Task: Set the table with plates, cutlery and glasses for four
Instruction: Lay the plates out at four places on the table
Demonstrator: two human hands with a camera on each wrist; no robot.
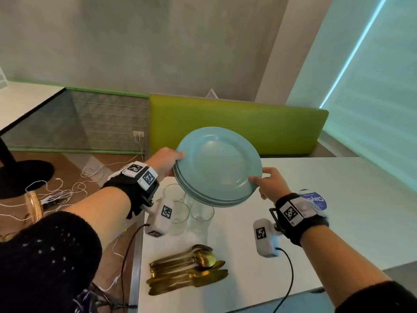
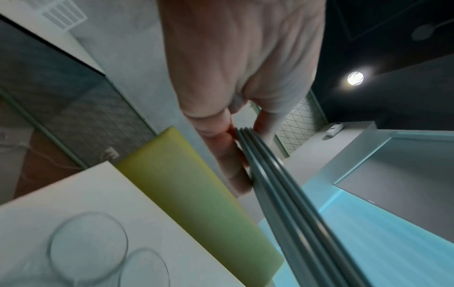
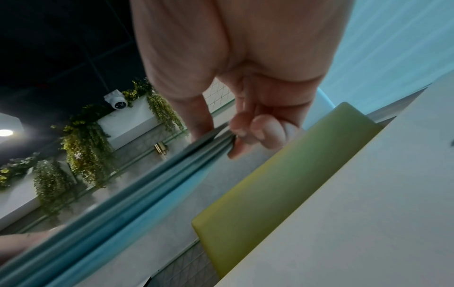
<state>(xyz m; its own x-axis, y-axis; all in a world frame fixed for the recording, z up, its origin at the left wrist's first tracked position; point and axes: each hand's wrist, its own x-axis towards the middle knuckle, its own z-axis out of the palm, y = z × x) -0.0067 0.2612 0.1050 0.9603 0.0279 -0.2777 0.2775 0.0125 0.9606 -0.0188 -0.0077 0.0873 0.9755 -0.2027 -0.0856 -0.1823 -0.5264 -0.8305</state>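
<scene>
Brown floor with loose white cables lies left of the white table. The left hand and right hand grip a tilted plate stack above the glasses (gold cutlery nearer); a green bench stands behind.

Glossy glazed blue plates catch the light. Clear glasses and polished gold-toned metal cutlery sit on a smooth matt white table.
</scene>
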